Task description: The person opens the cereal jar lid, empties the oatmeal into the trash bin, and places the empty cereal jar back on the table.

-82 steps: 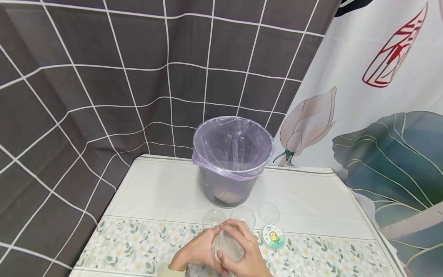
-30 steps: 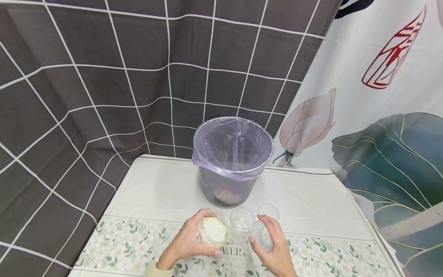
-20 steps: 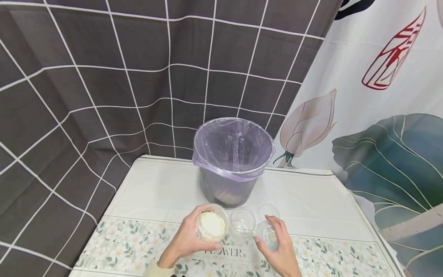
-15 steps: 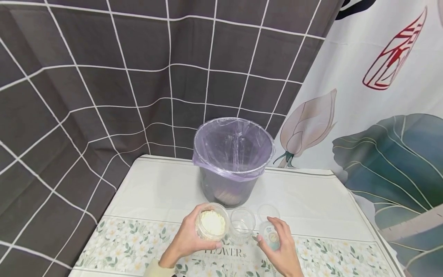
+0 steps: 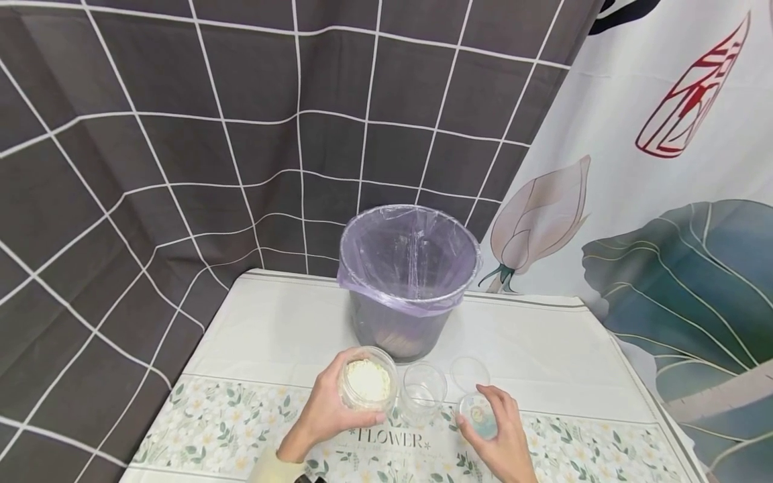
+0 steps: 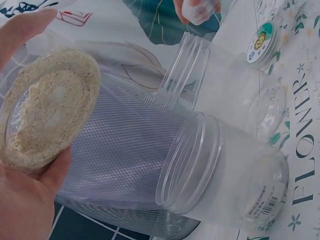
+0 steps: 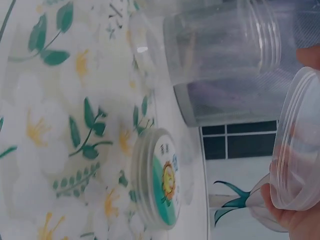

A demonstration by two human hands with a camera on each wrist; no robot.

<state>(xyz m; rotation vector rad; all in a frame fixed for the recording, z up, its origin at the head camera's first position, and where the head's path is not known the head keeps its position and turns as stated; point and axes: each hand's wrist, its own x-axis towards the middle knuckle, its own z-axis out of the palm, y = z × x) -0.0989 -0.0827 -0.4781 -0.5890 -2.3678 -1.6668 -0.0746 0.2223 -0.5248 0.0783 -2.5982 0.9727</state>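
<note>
In the head view, my left hand (image 5: 332,410) holds an uncovered clear plastic jar (image 5: 391,396) of pale, flaky contents. The left wrist view shows this jar (image 6: 57,105) tilted, beige flakes visible through its base. My right hand (image 5: 506,433) pinches a clear screw lid (image 7: 295,145) by its edge. This lid overlaps a lid with a sunflower sticker (image 7: 167,182), which lies on the tablecloth. An empty clear jar (image 5: 424,392) stands between my hands. A second empty jar (image 6: 190,185), with a barcode label, appears in the left wrist view; the held jar mostly hides it from the head.
A mesh bin (image 5: 392,332) lined with a purple bag stands behind the jars. Another clear lid (image 5: 470,374) lies flat beyond my right hand. A flowered band marked FLOWER crosses the white tablecloth (image 5: 284,322). Dark checked and printed curtains hang behind.
Both hands were around the jar at first. The clear lid came off, and my right hand carried it rightward over the sunflower lid. My left hand shifted left, then slightly up, with the jar.
</note>
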